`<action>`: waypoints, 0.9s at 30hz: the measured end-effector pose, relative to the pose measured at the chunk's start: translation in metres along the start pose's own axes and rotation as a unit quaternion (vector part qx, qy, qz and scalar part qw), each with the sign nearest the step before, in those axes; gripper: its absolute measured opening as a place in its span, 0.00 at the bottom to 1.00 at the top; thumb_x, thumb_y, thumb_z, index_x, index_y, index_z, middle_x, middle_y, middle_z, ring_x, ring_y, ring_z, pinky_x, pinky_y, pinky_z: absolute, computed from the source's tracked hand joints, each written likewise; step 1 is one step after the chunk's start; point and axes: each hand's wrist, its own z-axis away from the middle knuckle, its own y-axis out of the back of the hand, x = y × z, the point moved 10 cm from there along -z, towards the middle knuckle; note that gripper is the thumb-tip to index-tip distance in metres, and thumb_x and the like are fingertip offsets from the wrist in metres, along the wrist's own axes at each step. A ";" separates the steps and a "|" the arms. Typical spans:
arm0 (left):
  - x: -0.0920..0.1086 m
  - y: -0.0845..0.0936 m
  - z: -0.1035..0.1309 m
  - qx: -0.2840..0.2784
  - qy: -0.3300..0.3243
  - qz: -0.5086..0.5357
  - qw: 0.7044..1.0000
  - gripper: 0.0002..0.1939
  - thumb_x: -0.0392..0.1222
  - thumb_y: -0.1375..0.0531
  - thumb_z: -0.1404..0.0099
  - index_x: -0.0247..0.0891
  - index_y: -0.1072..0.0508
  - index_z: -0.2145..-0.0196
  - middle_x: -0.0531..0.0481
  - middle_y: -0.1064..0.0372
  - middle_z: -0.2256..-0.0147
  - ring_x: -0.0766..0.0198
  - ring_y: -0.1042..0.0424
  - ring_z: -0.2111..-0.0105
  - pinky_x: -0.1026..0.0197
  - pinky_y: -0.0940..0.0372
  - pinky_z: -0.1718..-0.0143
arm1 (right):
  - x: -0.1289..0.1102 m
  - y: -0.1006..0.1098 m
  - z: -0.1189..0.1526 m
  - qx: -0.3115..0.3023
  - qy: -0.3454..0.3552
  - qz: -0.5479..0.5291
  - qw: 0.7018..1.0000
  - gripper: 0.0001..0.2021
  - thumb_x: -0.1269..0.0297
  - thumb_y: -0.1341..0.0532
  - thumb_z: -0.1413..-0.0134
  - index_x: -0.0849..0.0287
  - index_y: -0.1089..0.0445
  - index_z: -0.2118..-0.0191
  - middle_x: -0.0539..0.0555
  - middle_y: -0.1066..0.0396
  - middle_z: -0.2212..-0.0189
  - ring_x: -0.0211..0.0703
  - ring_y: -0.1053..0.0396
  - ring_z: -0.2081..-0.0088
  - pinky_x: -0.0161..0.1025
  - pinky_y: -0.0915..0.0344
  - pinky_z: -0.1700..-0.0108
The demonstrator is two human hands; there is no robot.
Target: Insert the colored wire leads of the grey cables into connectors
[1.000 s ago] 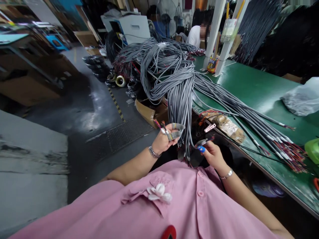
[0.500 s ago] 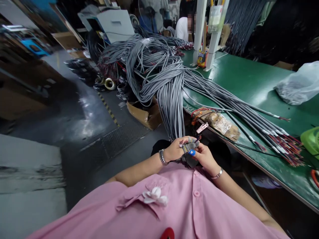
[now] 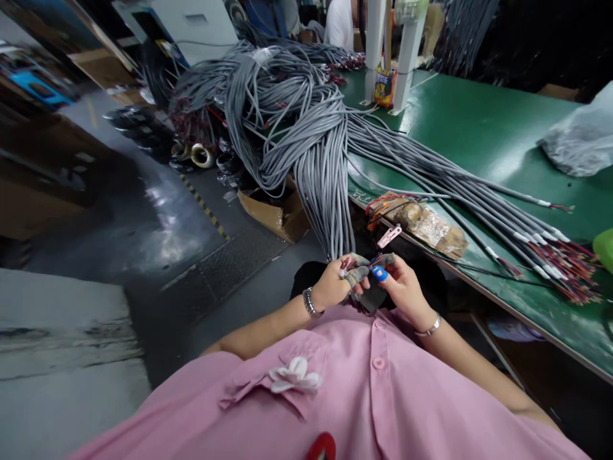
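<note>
Close in front of my body, my left hand (image 3: 338, 281) is closed around the stripped end of a cable, where thin coloured wires (image 3: 348, 262) show at its fingers. Grey finger covers sit on some fingertips. My right hand (image 3: 400, 281), with a blue cover on its thumb, pinches thin dark wires (image 3: 377, 259) just right of the left fingers. A thick bundle of grey cables (image 3: 325, 198) hangs over the table edge down to my hands. Just above my right hand is a pink clip (image 3: 389, 236) at the table edge.
On the green table (image 3: 460, 134) lie more grey cables with stripped ends (image 3: 565, 268), a tape-wrapped wooden block (image 3: 431, 230) and a plastic bag (image 3: 579, 140). White posts (image 3: 407, 57) rise from it. An open cardboard box (image 3: 275, 214) stands on the floor. A person in white (image 3: 339, 25) is behind.
My hands have moved slightly apart, the right one shifting to the right with its thumb raised. The camera view has tilted down a little.
</note>
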 end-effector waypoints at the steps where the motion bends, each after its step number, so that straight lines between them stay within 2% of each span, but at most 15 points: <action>1: 0.000 -0.001 0.001 -0.002 0.001 -0.007 1.000 0.17 0.52 0.40 0.37 0.34 0.29 0.62 0.48 0.26 0.71 0.69 0.29 0.80 0.68 0.37 0.79 | -0.001 -0.001 -0.001 0.000 -0.003 -0.008 1.000 0.13 0.53 0.35 0.47 0.56 0.32 0.63 0.52 0.29 0.69 0.40 0.32 0.68 0.37 0.34 0.66; 4: 0.000 -0.001 0.003 -0.009 0.007 -0.035 0.999 0.15 0.50 0.37 0.39 0.34 0.28 0.65 0.49 0.27 0.73 0.69 0.29 0.79 0.69 0.38 0.79 | -0.001 -0.004 -0.001 0.001 -0.020 -0.022 1.000 0.12 0.54 0.35 0.48 0.57 0.33 0.66 0.50 0.30 0.73 0.39 0.33 0.71 0.37 0.35 0.68; 9: 0.005 0.002 0.003 0.000 -0.011 -0.063 0.998 0.11 0.47 0.38 0.38 0.35 0.30 0.68 0.54 0.32 0.80 0.70 0.33 0.82 0.68 0.40 0.80 | -0.003 -0.012 0.002 -0.035 -0.035 -0.054 0.997 0.14 0.56 0.32 0.52 0.57 0.32 0.64 0.51 0.29 0.69 0.40 0.31 0.67 0.35 0.36 0.69; 14: 0.001 -0.003 0.007 -0.009 -0.007 -0.072 0.997 0.10 0.46 0.38 0.39 0.35 0.30 0.68 0.55 0.33 0.80 0.71 0.33 0.82 0.68 0.39 0.79 | 0.000 -0.004 0.003 0.005 -0.040 -0.057 0.998 0.14 0.55 0.31 0.54 0.59 0.32 0.68 0.47 0.34 0.75 0.34 0.38 0.74 0.33 0.39 0.72; 17: -0.002 -0.005 0.009 -0.015 0.004 -0.063 0.998 0.11 0.45 0.34 0.43 0.35 0.30 0.69 0.55 0.32 0.77 0.70 0.33 0.79 0.68 0.37 0.76 | 0.006 -0.005 0.004 0.000 -0.076 -0.059 0.995 0.16 0.53 0.30 0.56 0.59 0.32 0.69 0.46 0.36 0.78 0.33 0.41 0.77 0.32 0.42 0.75; 20: -0.005 -0.010 0.007 -0.039 0.012 -0.062 0.997 0.12 0.45 0.32 0.46 0.35 0.29 0.71 0.54 0.32 0.77 0.70 0.33 0.79 0.68 0.37 0.76 | 0.000 -0.010 0.002 -0.013 -0.064 -0.044 0.997 0.17 0.52 0.29 0.58 0.60 0.32 0.70 0.47 0.35 0.77 0.33 0.40 0.77 0.33 0.41 0.75; 23: -0.010 -0.008 0.003 -0.036 0.039 -0.016 0.998 0.14 0.47 0.32 0.46 0.34 0.29 0.72 0.53 0.31 0.79 0.69 0.32 0.80 0.68 0.38 0.78 | -0.010 -0.014 -0.003 -0.018 -0.043 -0.036 0.998 0.16 0.52 0.30 0.57 0.59 0.32 0.70 0.47 0.34 0.77 0.34 0.39 0.77 0.33 0.40 0.74; 27: -0.014 0.003 -0.002 0.029 0.055 0.086 0.994 0.18 0.51 0.32 0.47 0.34 0.31 0.75 0.52 0.31 0.80 0.68 0.31 0.82 0.68 0.41 0.82 | -0.005 -0.012 -0.007 0.007 -0.068 -0.059 0.996 0.15 0.53 0.31 0.55 0.59 0.32 0.71 0.47 0.35 0.78 0.34 0.39 0.76 0.32 0.41 0.75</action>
